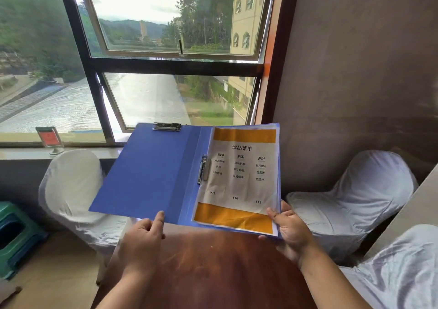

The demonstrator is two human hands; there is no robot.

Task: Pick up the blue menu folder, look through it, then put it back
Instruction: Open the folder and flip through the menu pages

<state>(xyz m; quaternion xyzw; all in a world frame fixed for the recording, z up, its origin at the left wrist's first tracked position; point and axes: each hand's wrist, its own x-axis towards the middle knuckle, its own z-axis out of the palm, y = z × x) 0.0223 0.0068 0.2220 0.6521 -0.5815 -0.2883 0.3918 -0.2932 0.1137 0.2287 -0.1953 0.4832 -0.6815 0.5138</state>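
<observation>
The blue menu folder (151,171) is held open in the air above the wooden table (213,268). Its right half carries a clipped menu sheet (239,178) with orange bands at top and bottom and printed drink names and prices. My right hand (289,230) grips the folder's lower right corner, thumb on the sheet. My left hand (144,240) is at the lower edge of the left cover, with the thumb touching that edge and the fingers curled below it.
White-covered chairs stand at the left (71,190), at the right (355,199) and at the lower right (403,273). A small red sign holder (49,139) stands on the window sill. A green plastic stool (14,237) sits on the floor at far left.
</observation>
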